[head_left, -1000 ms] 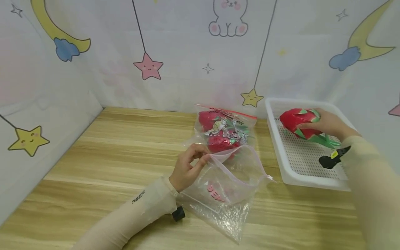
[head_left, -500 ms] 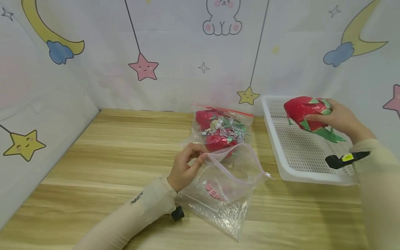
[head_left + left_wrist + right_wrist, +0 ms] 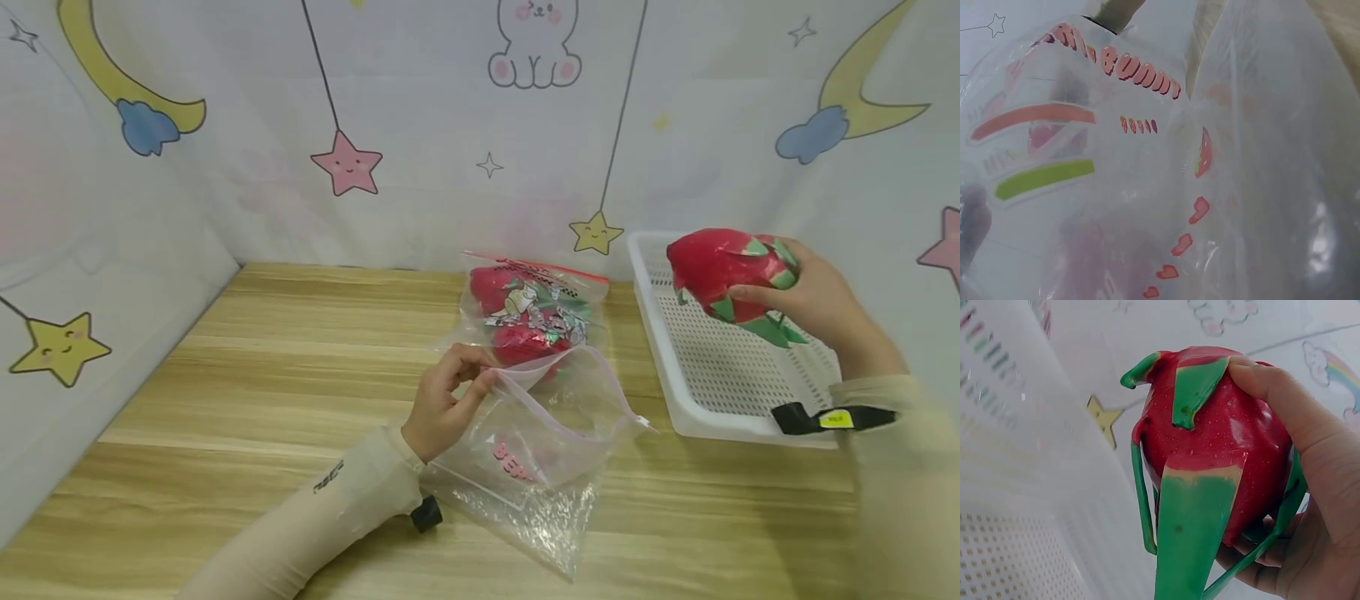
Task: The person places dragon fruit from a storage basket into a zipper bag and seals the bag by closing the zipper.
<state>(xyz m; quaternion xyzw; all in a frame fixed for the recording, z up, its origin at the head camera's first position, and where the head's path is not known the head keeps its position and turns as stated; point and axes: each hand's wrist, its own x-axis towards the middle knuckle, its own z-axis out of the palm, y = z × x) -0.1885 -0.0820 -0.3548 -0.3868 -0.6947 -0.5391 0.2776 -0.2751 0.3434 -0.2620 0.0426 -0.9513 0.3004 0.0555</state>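
Meanwhile sealed bag (image 3: pixel 536 312) holds red fruits; open bag (image 3: pixel 543 442) empty.

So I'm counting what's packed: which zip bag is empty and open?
The near bag, its rim pinched by the left hand; the far bag holds red fruit.

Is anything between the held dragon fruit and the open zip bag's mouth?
Nothing visible. The right hand holds the dragon fruit above the white basket; the left hand pinches the open bag rim.

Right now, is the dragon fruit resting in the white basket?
No: the right hand grips the toy dragon fruit lifted above the white basket, clear of its perforated floor.
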